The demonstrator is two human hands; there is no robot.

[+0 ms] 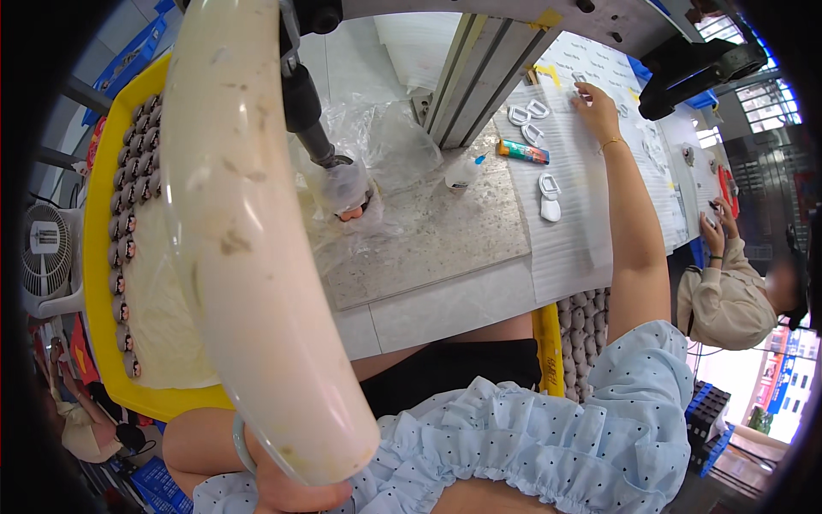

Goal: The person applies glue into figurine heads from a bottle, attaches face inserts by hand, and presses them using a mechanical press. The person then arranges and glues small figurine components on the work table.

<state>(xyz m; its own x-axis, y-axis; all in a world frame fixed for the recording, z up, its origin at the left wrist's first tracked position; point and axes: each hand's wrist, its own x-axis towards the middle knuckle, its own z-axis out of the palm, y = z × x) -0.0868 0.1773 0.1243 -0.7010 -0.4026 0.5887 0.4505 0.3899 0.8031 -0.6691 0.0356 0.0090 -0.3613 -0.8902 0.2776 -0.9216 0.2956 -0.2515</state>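
A: What's at your right hand (pixel 598 113)?
B: A small pale piece (pixel 579 77), on the white foam sheet (pixel 572 250); your fingers reach it, but I can't tell whether they're pinched on it.
A: How will it handle?
B: Probably light, stiff and smooth, like the 3 white frames (pixel 520 122) nearby; take its outer rim.
A: What's hidden?
B: Your left hand (pixel 304 495), largely behind the cream tube (pixel 257 300); I can't tell its grip either.
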